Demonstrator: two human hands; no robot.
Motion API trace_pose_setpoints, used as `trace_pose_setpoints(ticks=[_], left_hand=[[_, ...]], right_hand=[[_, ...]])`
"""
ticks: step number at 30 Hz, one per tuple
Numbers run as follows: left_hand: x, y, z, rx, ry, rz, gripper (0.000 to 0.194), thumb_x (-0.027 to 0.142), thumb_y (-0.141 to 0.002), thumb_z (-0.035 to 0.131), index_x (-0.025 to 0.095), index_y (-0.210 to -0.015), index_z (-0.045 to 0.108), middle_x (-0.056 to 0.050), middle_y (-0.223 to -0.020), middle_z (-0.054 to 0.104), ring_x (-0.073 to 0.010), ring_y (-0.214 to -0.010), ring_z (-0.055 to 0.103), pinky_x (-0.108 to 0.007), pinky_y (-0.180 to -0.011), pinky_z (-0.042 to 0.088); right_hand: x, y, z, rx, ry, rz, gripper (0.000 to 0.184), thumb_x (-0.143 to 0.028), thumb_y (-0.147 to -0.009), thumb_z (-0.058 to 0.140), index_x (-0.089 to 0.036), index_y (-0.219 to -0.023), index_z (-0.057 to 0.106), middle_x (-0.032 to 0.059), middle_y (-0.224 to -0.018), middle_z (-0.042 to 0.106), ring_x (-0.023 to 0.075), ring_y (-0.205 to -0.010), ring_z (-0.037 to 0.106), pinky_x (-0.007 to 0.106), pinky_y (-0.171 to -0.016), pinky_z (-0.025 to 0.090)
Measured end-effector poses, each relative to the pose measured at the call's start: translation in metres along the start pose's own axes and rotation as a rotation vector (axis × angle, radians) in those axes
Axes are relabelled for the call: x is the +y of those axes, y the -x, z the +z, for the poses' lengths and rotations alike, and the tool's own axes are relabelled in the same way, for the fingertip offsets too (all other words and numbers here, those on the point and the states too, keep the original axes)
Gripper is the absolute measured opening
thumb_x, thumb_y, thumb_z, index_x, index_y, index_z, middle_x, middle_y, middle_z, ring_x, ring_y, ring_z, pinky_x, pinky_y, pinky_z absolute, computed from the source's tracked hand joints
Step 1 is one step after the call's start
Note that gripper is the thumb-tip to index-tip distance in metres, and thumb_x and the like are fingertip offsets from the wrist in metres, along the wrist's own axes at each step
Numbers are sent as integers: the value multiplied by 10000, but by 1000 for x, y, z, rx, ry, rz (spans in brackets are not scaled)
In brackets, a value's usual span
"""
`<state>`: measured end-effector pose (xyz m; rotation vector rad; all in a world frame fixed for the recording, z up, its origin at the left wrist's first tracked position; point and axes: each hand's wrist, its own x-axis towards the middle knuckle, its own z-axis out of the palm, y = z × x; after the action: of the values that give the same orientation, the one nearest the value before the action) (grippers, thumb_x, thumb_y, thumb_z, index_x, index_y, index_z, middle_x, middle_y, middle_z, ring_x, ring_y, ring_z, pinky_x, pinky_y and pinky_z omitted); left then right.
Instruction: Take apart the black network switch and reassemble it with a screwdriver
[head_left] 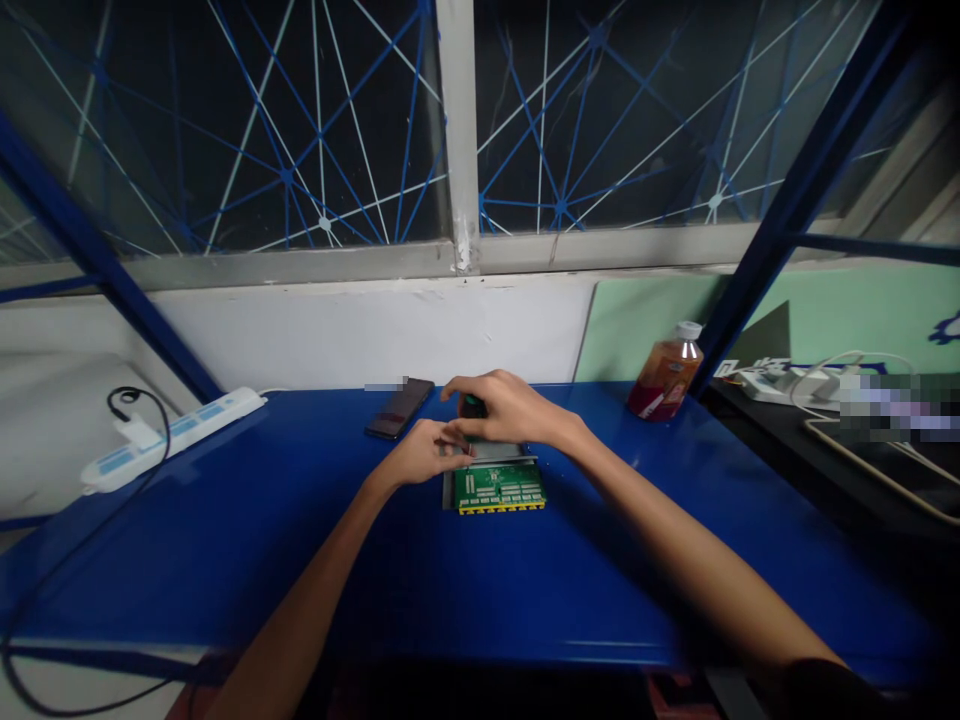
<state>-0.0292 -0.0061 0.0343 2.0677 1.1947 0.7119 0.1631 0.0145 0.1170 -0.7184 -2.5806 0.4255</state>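
Note:
A green circuit board (pixel 501 484) with a yellow strip along its near edge lies in a grey metal case (pixel 501 452) on the blue table. My right hand (pixel 504 405) is closed above the far left part of the case. Its fingers wrap round a short, dark green and black handle (pixel 473 406), which looks like a screwdriver held upright. Just below, my left hand (pixel 426 453) is at the case's left corner, with thumb and fingertips brought together near the tool's lower end. Whatever lies between those fingertips is too small to make out.
A black phone (pixel 400 408) lies behind my left hand. A bottle with a white cap (pixel 666 372) stands at the back right. At the left is a white power strip (pixel 176 440) with a black cable. Blue table top (pixel 420 590) extends towards me.

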Motion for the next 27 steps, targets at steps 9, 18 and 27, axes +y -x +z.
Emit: trace_pose_setpoints(ticks=[9,18,27], left_hand=[[-9,-3,2,-15,74,12,246,291,-708,690,107,-866,731,-76,-758,714,-172,-656,601,-261,-605,439],[-5,-2,1,34,-34,12,237,301,-711,690,93,-818,735,-35,-633,646,-104,-529,476,-215,-494,337],[-3,-2,0,-14,69,27,229,303,-717,685,93,-790,738,-32,-625,644,-101,-526,474,-222,-500,347]], right_hand=[[-4,0,2,18,5,-43,321,-373,-823,565,-215,-1101,594,35,-797,680,189,-727,594,305,-627,356],[-1,0,1,16,-15,-44,354,-296,-802,568,-189,-1139,569,59,-880,678,186,-755,589,298,-657,377],[-4,3,-1,-12,2,-70,339,-244,-795,529,-180,-1128,545,30,-757,612,154,-661,520,282,-601,343]])
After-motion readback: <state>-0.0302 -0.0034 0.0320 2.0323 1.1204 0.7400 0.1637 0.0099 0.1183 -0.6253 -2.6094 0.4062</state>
